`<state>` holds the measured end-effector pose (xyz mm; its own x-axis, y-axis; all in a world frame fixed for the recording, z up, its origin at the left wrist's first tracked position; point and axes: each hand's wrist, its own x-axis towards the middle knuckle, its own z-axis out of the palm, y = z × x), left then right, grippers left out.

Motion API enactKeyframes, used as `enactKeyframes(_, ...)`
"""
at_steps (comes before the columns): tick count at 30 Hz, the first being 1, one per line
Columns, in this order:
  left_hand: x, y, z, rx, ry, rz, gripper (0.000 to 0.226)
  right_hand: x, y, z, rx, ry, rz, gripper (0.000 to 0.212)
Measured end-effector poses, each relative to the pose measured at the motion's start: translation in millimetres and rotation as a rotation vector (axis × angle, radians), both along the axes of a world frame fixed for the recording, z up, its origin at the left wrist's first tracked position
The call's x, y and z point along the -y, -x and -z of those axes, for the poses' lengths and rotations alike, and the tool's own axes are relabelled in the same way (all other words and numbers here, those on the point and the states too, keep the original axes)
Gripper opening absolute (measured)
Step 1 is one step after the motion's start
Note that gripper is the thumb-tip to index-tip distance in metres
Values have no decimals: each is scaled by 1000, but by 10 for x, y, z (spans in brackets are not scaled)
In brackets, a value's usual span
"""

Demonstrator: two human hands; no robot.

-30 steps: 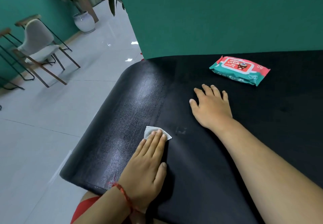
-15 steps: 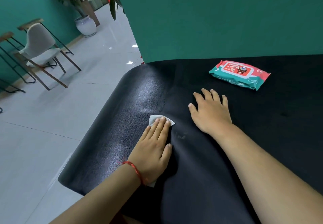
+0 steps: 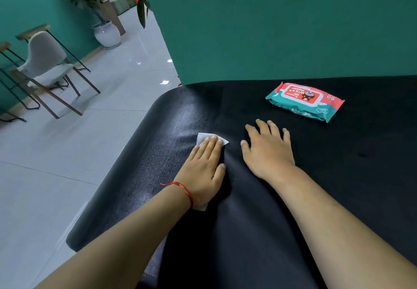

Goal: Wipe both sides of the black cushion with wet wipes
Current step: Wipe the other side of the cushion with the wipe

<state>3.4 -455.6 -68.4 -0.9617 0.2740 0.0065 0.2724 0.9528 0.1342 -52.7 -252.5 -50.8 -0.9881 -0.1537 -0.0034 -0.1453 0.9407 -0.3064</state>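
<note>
The black cushion [image 3: 259, 221] fills the lower right of the view, with a wet sheen along its left part. My left hand [image 3: 204, 169] lies flat with straight fingers, pressing a white wet wipe [image 3: 203, 137] onto the cushion; the wipe's corners show beyond my fingertips and under my wrist. To its right, my right hand [image 3: 268, 151] rests flat on the cushion, fingers spread, holding nothing. A teal and red pack of wet wipes [image 3: 304, 101] lies on the cushion at the back right, apart from both hands.
A green wall [image 3: 270, 24] rises right behind the cushion. Left of the cushion's rounded edge the tiled floor [image 3: 56, 153] drops away. A grey chair [image 3: 45, 63], stools and a potted plant [image 3: 106, 31] stand at the far left.
My left hand has pushed the wipe forward along the cushion, away from me. My right hand has stayed flat in about the same spot.
</note>
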Motion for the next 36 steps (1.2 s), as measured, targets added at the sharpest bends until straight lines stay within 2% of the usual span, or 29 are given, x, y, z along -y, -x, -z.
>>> enactKeyframes(16,-184,939,-25,3,-30,-37,88,-48,32,-50,-21,6,-4,59)
enactKeyframes(24,-264,1424,-45,1,-14,-66,74,-55,42,-68,-28,35,-7,57)
enactKeyframes(36,-313,2060,-57,-10,-27,-81,71,-76,94,-69,-52,91,-9,51)
